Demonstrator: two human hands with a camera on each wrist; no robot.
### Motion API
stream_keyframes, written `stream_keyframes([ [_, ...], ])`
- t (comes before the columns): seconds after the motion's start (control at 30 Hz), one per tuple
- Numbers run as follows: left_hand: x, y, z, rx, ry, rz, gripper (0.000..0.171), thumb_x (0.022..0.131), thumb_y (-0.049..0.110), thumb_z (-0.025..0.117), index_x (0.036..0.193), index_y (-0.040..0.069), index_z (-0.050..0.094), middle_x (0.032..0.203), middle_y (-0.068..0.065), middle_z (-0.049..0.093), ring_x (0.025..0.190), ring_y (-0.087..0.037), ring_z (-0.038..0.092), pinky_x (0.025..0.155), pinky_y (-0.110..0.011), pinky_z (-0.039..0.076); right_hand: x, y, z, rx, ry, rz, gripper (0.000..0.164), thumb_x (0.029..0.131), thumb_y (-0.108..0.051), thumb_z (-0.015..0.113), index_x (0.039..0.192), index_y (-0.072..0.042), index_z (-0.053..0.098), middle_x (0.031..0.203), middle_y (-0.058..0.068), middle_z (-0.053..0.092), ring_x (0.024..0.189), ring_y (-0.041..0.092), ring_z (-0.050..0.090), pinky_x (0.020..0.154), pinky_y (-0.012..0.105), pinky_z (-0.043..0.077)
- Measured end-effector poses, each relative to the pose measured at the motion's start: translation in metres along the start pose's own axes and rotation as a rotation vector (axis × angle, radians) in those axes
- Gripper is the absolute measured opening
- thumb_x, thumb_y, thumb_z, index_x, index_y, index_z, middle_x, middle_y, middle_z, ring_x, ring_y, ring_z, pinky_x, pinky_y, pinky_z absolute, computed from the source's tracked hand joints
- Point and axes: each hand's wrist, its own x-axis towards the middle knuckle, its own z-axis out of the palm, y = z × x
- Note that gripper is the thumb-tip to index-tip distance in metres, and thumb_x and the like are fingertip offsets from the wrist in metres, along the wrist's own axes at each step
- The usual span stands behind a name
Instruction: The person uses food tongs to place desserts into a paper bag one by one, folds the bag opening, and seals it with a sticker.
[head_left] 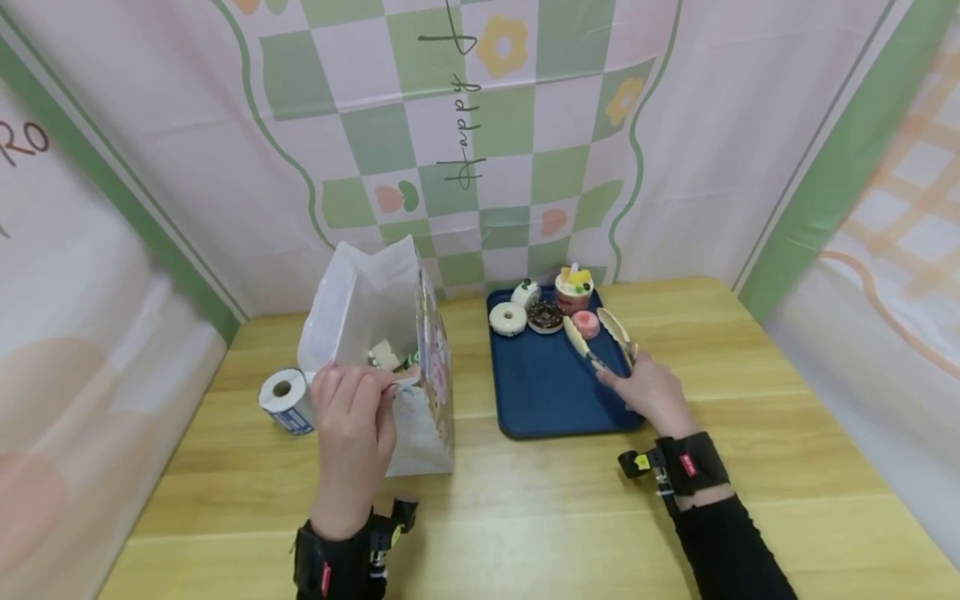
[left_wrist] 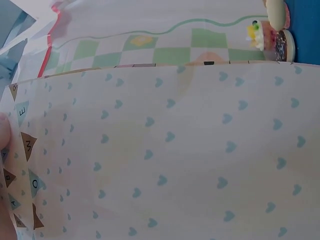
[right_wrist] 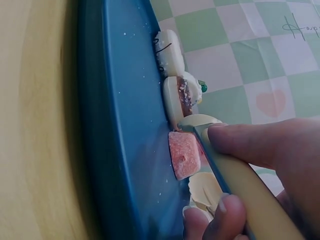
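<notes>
My left hand (head_left: 351, 437) pinches the near rim of a white paper bag (head_left: 418, 429), which stands with its mouth spread wide. A few small items (head_left: 386, 356) lie inside it, partly hidden by the rim. With my right hand (head_left: 654, 393) I grip food tongs (head_left: 579, 342) with cream-coloured tips over a dark blue tray (head_left: 540, 400). The tips stand apart, one to each side of a small pink cake (right_wrist: 184, 156). Beside that cake sit a chocolate donut (head_left: 545, 317), a white donut (head_left: 508, 318), a small white cake (head_left: 526, 292) and a cup dessert (head_left: 574, 290) with yellow topping.
A roll of white labels (head_left: 287, 402) stands on the wooden table (head_left: 517, 517), just left of the bag. Behind the table hangs a green and white checked cloth (head_left: 502, 125), close to the tray's far edge.
</notes>
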Motion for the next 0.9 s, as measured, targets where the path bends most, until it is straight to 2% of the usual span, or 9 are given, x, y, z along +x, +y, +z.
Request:
stream_keyframes([
  [0.17, 0.0011, 0.0004, 0.0003, 0.013, 0.005, 0.0, 0.029, 0.101, 0.02, 0.051, 0.082, 0.001, 0.061, 0.081, -0.009, 0.063, 0.079, -0.029, 0.051, 0.092, -0.051, 0.036, 0.0005, 0.001, -0.0003, -0.007, -0.002, 0.002, 0.095, 0.091, -0.057, 0.057, 0.148, 0.01, 0.022, 0.088, 0.019, 0.066, 0.066, 0.02, 0.065, 0.053, 0.031, 0.046],
  [0.33, 0.0011, 0.0008, 0.0003, 0.023, -0.005, -0.011, 0.029, 0.101, 0.02, 0.051, 0.083, 0.001, 0.061, 0.08, -0.01, 0.062, 0.08, -0.029, 0.051, 0.093, -0.05, 0.036, 0.002, 0.001, 0.0002, -0.018, 0.005, 0.01, 0.095, 0.091, -0.056, 0.058, 0.149, 0.01, 0.021, 0.091, 0.021, 0.066, 0.068, 0.022, 0.065, 0.054, 0.031, 0.046],
  [0.43, 0.001, 0.001, 0.0005, 0.026, -0.009, -0.015, 0.027, 0.1, 0.02, 0.052, 0.083, 0.001, 0.061, 0.08, -0.011, 0.063, 0.08, -0.03, 0.051, 0.094, -0.051, 0.036, 0.0032, 0.0011, 0.0016, -0.054, 0.022, 0.012, 0.095, 0.091, -0.056, 0.057, 0.148, 0.011, 0.022, 0.107, 0.03, 0.063, 0.082, 0.03, 0.065, 0.062, 0.037, 0.05],
  [0.57, 0.0012, 0.0011, 0.001, 0.027, -0.01, -0.018, 0.027, 0.1, 0.021, 0.053, 0.083, 0.001, 0.061, 0.08, -0.01, 0.063, 0.08, -0.029, 0.052, 0.095, -0.051, 0.036, 0.0034, 0.001, 0.0035, -0.097, 0.039, 0.011, 0.095, 0.091, -0.056, 0.057, 0.147, 0.012, 0.023, 0.13, 0.041, 0.049, 0.102, 0.041, 0.058, 0.078, 0.05, 0.05],
  [0.9, 0.0004, 0.0004, 0.0009, 0.03, -0.026, -0.031, 0.027, 0.1, 0.021, 0.052, 0.084, 0.001, 0.061, 0.081, -0.01, 0.063, 0.082, -0.029, 0.052, 0.098, -0.051, 0.036, 0.002, 0.0016, 0.0034, -0.1, 0.046, -0.008, 0.091, 0.093, -0.054, 0.055, 0.148, 0.011, 0.024, 0.138, 0.042, 0.042, 0.116, 0.049, 0.054, 0.09, 0.059, 0.046],
])
